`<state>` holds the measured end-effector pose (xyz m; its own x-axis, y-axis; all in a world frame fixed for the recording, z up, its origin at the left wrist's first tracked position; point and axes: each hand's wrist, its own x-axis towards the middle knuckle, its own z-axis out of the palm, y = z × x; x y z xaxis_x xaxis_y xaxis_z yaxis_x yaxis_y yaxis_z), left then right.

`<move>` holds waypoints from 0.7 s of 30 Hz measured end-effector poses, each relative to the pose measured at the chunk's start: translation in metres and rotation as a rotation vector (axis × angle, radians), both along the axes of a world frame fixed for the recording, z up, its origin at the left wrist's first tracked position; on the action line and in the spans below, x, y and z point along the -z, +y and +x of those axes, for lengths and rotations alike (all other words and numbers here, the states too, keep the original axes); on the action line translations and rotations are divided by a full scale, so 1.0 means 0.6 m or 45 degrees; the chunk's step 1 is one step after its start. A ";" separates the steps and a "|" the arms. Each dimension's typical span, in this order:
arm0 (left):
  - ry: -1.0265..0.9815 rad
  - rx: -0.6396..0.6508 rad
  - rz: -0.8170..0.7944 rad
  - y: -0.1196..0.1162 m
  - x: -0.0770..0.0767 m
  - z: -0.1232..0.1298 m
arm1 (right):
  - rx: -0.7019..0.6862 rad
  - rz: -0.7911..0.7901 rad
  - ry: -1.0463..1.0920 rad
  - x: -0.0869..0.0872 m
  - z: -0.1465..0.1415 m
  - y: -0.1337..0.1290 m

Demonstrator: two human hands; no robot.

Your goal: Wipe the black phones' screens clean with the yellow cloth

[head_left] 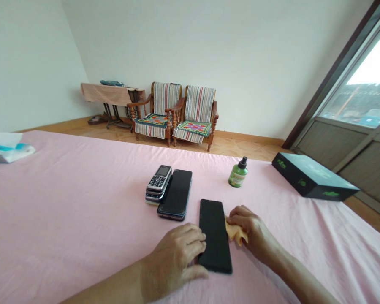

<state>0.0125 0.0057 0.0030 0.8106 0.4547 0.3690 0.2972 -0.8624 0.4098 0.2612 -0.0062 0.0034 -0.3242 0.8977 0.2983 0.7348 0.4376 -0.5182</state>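
Observation:
A black smartphone (214, 236) lies flat on the pink cloth, its dark screen facing up. My left hand (179, 257) grips its left edge, with curled fingertips on the side and the thumb near the lower corner. At the phone's right edge, my right hand (251, 228) is closed on a yellow-orange cleaning cloth (237, 233), which is bunched against that side. To the upper left lies another dark smartphone (176, 192) on top of a second one. Beside it, a silver keypad phone (160, 178) tops a small stack of phones.
A green spray bottle (238, 173) stands upright beyond my right hand. At the right edge of the pink-covered surface (98, 202) sits a black box (313, 177). A tissue pack (9, 152) lies far left. Two wooden chairs (194, 114) stand by the wall.

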 end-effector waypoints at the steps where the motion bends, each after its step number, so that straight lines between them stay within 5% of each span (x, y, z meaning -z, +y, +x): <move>1: -0.001 -0.001 0.000 0.000 0.001 0.000 | -0.005 -0.028 -0.018 -0.002 -0.002 -0.010; 6: -0.016 -0.002 -0.001 0.000 0.001 0.001 | 0.006 -0.013 0.021 -0.005 0.003 -0.029; 12: -0.004 0.004 -0.018 -0.004 -0.004 0.001 | 0.243 0.228 0.136 -0.005 0.000 0.030; 21: 0.035 0.026 0.013 -0.005 -0.004 -0.001 | 0.336 0.199 -0.073 0.015 -0.059 0.073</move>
<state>0.0121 0.0028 0.0052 0.8296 0.4340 0.3513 0.2900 -0.8726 0.3931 0.2259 0.0373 -0.0057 -0.1065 0.8978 0.4273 0.8598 0.2990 -0.4139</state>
